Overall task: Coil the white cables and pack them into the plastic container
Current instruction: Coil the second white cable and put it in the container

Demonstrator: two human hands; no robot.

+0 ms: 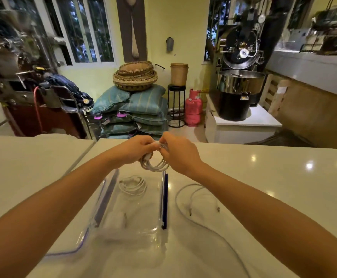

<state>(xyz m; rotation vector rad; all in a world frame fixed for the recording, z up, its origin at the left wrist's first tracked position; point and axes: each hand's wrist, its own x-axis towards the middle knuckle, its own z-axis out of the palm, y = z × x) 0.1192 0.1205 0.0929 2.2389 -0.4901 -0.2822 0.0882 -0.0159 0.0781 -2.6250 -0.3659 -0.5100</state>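
Observation:
A clear plastic container with blue clips stands open on the white counter in front of me. One coiled white cable lies inside it at the far end. Both hands meet above the container's far edge. My left hand and my right hand pinch the top of a second coiled white cable, whose loops hang down between them. A loose white cable lies uncoiled on the counter to the right of the container, trailing toward the front edge.
The white counter stretches left and right. Its far edge runs just beyond my hands. Behind it stand stacked cushions, woven baskets, a pink gas cylinder and a coffee roaster.

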